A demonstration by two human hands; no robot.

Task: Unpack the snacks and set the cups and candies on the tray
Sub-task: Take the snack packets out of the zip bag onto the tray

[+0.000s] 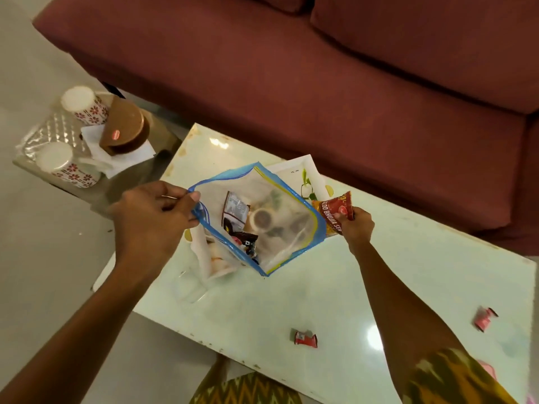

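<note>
Cups [83,104], white ceramic with red flower prints, are sitting upside down far left of the clear zip bag, on a quilted silvery tray [55,131] beside a brown round box [125,129] with a small red label too blurred to read. Nearer the bag, the left hand [151,217] is pinching the blue zip edge of the clear plastic zip bag [259,220] between thumb and fingers, holding its mouth open above the glossy white table [335,287]. Inside the bag, dark wrapped candies, a printed sachet and small round items are lying jumbled; their print is illegible. At the bag's right corner, the right hand [357,225] is gripping a red and orange snack packet [334,212] by its lower end, its long axis running up and down, lettering reading "BHUJIA SEV". Right of and below the bag, a red candy wrapper [304,336] and a pink candy wrapper [484,317] are lying loose on the table.
</note>
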